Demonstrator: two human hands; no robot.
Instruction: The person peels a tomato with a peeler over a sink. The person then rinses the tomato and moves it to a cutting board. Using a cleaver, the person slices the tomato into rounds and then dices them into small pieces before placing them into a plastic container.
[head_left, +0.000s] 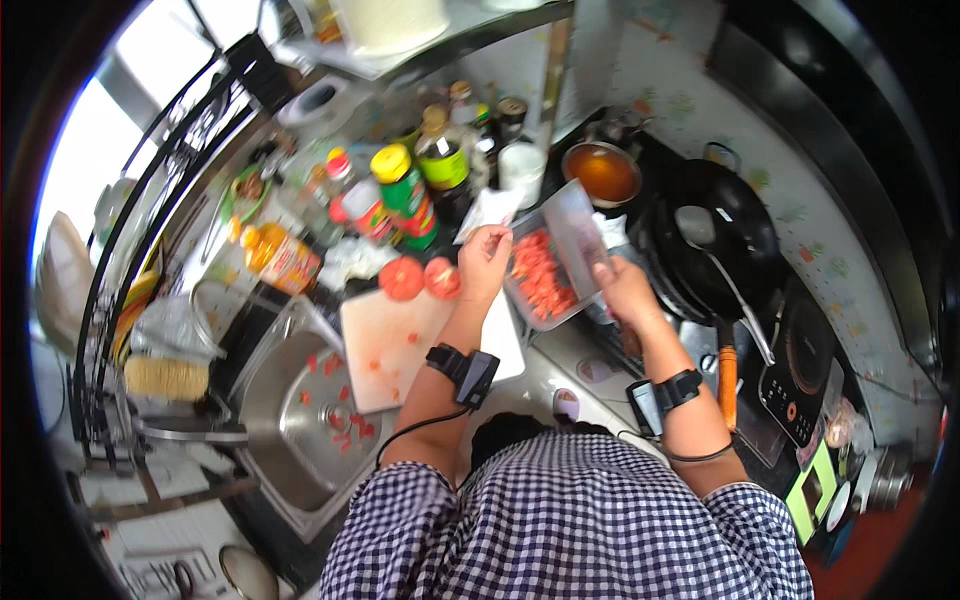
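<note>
My right hand (630, 292) grips a cleaver, its broad blade (574, 232) tilted up over a clear plastic container (551, 327). Diced tomato (538, 277) fills much of that container. My left hand (485, 262) is beside the container's left rim, fingers curled in towards the thumb, and I see nothing between them. Whether its fingertips touch the rim is unclear. Below that hand lies a white cutting board (397, 345) with a few red bits and wet stains. Two cut tomato pieces, one (401, 278) and another (442, 278), rest at its far edge.
A steel sink (281, 420) with tomato scraps is at left. Bottles, including a green yellow-capped one (405, 195) and an orange one (281, 259), crowd the back. To the right stand a bowl of amber liquid (600, 174), a black wok (720, 225) with a ladle (697, 227), and an induction cooker (802, 360).
</note>
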